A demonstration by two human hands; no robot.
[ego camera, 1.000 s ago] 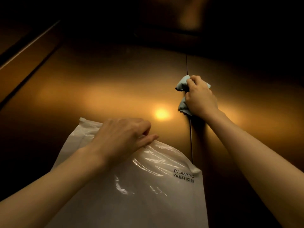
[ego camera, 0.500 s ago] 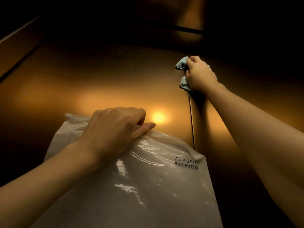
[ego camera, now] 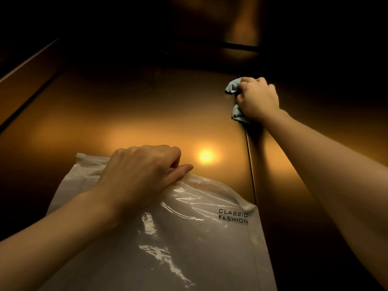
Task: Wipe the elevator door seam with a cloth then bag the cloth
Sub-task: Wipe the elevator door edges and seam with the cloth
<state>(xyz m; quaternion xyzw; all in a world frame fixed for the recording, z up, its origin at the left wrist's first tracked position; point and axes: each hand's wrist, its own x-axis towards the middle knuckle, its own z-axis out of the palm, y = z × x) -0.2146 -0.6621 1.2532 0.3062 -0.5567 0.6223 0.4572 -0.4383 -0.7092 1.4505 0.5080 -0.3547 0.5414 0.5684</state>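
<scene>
My right hand [ego camera: 257, 99] grips the light blue cloth [ego camera: 232, 87], fingers curled round it, and presses it on the door seam [ego camera: 251, 164], the dark vertical line between the two bronze door panels [ego camera: 126, 114]. Compared with one second ago, this hand and the cloth are higher on the seam, farther from me, where the light is weak. Two bunches of the cloth come out on the left of my fist, one above and one below; the rest is hidden under the hand, so I cannot tell how it is folded.

My left hand [ego camera: 142, 171] pinches the upper edge of the white plastic bag [ego camera: 189, 248] between thumb and curled fingers, same grip as before. The bag hangs near me, to the left of the seam, with the words CLASSIC FASHION at its right edge.
</scene>
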